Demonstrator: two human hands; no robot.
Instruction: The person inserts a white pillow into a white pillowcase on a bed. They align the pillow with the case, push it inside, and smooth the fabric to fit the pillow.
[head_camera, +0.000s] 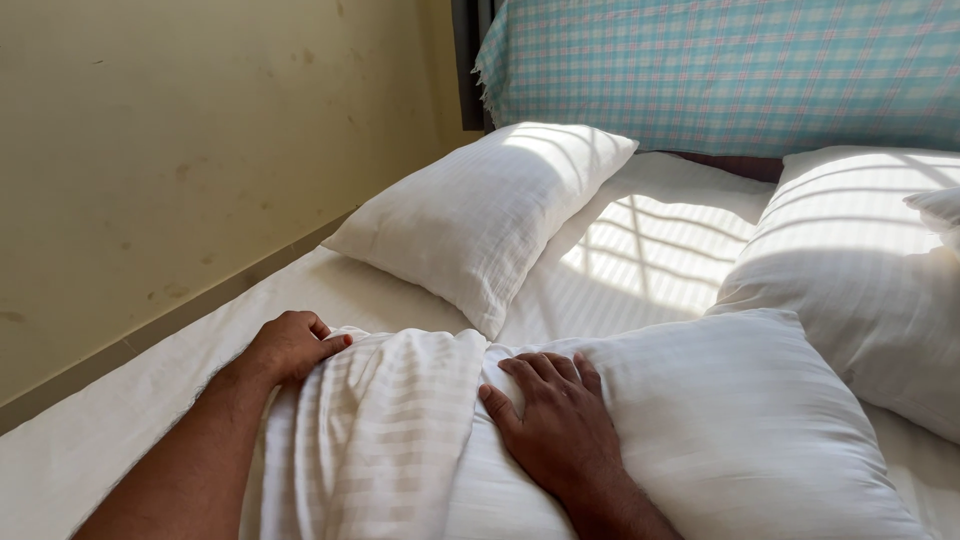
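Our left hand (288, 345) curls around the edge of a bunched white striped pillowcase (375, 430); our right hand (555, 425) lies open and flat on the near pillow (740, 430). White-sheeted bed (640, 250) against a stained yellow wall (180, 140), two more pillows (480, 215), checked cloth (720, 70) at the head.

Strong daylight falls in from ahead and to my right, laying bright bars and thin dark stripes across the white sheeted bed (650, 250). The glare nearly washes out the top of the plump white pillow against the wall side (480, 215) and the big white pillow at the right edge (860, 270). The plain yellowish wall (180, 150) sits in even, dimmer shade. My left hand (290, 345) and right hand (555, 420) lie in soft shadow on the rumpled white striped cloth (375, 430), sharp enough to show the weave. Lines bow slightly towards the corners.
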